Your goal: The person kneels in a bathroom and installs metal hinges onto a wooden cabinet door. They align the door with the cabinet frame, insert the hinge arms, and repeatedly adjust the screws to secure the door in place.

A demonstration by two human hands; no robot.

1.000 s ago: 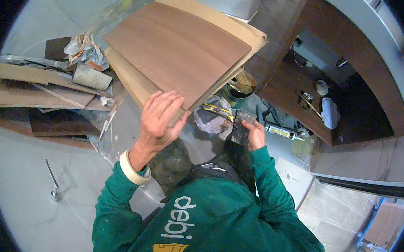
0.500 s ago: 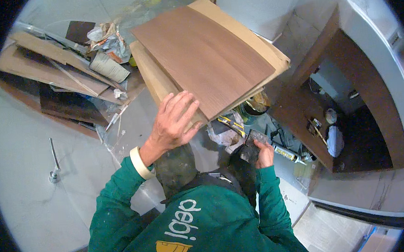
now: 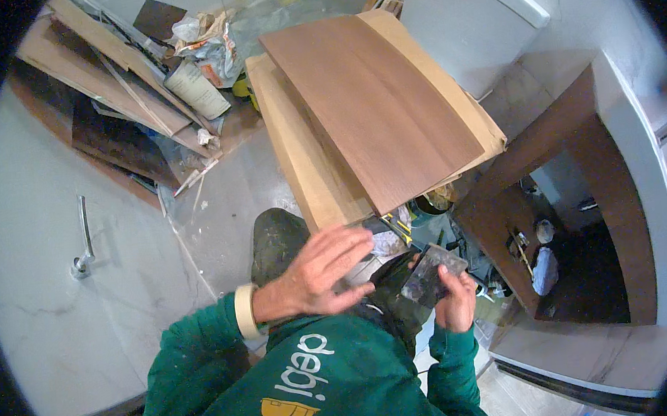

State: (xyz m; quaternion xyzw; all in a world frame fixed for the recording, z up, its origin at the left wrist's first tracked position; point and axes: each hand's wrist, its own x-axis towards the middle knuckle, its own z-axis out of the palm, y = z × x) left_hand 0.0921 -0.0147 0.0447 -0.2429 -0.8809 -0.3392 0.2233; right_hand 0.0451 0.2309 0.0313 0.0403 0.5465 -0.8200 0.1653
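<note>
My left hand [image 3: 319, 275] is held in the air near the close corner of a brown wood-grain panel [image 3: 376, 104], fingers stretched out and nothing in them. Round that wrist sits a cream ring [image 3: 245, 311] that looks like a roll of masking tape. The panel lies at a skew on a cardboard box [image 3: 298, 145] in front of me. Low at the right, my right hand [image 3: 456, 300] is closed on a worn dark-grey rectangular block [image 3: 433, 274], thumb on top. A black-and-yellow utility knife [image 3: 397, 228] lies beneath the panel's near corner.
At the far left lean several cut boards [image 3: 100, 77], beside a crumpled plastic bag [image 3: 210, 43] and a pale can [image 3: 198, 90]. A brown open cabinet [image 3: 585, 260] holding small items stands to the right. A white toilet tank [image 3: 464, 25] is behind the box.
My left hand has come off the panel's edge and moved nearer my body. The right hand has raised the grey block into fuller view. My view has shifted.
</note>
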